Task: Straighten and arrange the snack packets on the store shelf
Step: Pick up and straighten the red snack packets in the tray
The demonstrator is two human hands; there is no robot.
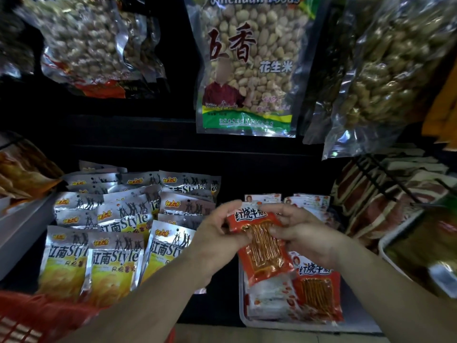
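Both my hands hold one red snack packet [262, 246] with orange strips showing through its window, raised above the shelf. My left hand [217, 233] grips its upper left edge. My right hand [304, 233] pinches its right side with thumb on the front. Below it a white tray [243, 318] holds more red packets [317, 290], some face down and white. Behind the hands stand further packets of the same kind [306, 203]. To the left lie several silver and yellow chip packets [113, 266] in overlapping rows.
Large bags of peanuts [249, 68] hang above the shelf, with clear bags of nuts at left [81, 40] and right [385, 78]. A wire rack [385, 186] of brown and white packs stands at right. A red basket [37, 318] sits at bottom left.
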